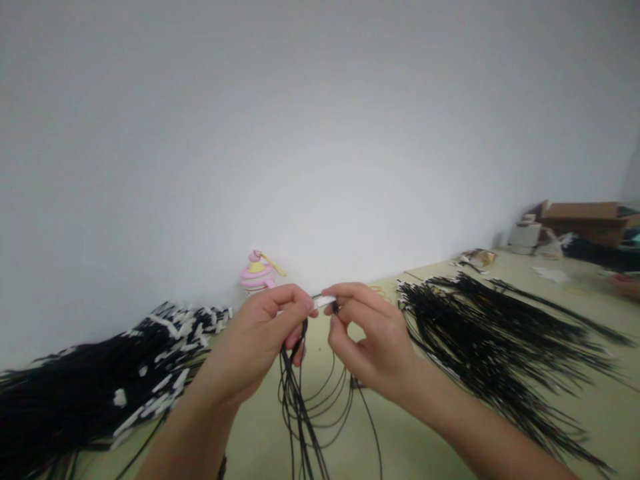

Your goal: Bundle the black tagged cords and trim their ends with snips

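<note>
Thin black cables (299, 407) hang in loops below my hands, gathered in my left hand (273, 327), which is closed round them. A white strip (324, 302) spans the gap between the two hands, its left end pinched by my left thumb and fingers. My right hand (367, 330) is closed at the strip's right end, with a small black end (335, 307) at its fingertips. What exactly the right fingers grip is partly hidden.
A large pile of black cables with white tags (120, 373) lies at left. More black cables (480, 333) are spread at right. A pink and yellow cup (257, 273) stands by the wall. Far right are a cardboard box (583, 220), a white container (525, 235) and another person's hand (625, 285).
</note>
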### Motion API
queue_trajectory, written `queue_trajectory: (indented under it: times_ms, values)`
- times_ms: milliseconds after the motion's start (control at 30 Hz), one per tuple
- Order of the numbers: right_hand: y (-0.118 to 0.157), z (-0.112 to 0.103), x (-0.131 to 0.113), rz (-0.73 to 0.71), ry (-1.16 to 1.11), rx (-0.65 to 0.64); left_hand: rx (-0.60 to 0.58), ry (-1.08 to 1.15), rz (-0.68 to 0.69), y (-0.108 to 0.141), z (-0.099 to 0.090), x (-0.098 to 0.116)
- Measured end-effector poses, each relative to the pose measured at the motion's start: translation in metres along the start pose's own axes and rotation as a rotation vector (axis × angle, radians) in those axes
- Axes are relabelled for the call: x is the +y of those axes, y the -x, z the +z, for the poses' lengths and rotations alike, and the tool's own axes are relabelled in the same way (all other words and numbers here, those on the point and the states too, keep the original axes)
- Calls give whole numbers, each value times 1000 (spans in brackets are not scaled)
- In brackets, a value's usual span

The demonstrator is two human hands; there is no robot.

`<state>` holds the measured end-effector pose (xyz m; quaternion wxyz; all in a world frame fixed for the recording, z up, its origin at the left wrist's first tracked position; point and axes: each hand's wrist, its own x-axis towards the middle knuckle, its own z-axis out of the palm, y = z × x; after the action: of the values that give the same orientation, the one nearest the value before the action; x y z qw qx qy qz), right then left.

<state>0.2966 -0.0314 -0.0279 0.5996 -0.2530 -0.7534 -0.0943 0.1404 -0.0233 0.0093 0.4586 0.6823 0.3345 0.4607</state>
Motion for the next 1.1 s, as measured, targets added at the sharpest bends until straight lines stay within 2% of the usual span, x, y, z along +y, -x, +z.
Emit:
queue_trajectory:
  times_ms: [133, 300, 500, 600, 700, 867, 1100]
  values:
    - [3, 5, 4, -54, 121, 24, -7, 15, -2, 0, 1, 0]
    - [0, 2, 1, -101, 109, -14, 16, 7, 21, 1, -5, 0]
    - [-2, -1, 3, -138, 143, 72, -15, -30, 32, 0, -3, -1]
    - [-2, -2, 5, -138, 165, 37, 0, -43, 41, 0, 1, -2]
    - [-2, -3, 4, -137, 142, -29, 66, -57, 63, -1, 4, -4]
    - [-3, -4, 2, -97, 88, -59, 164, -64, 85, -4, 9, -9]
    - [-4, -4, 1, -83, 14, -153, 176, -8, 89, -6, 11, -12]
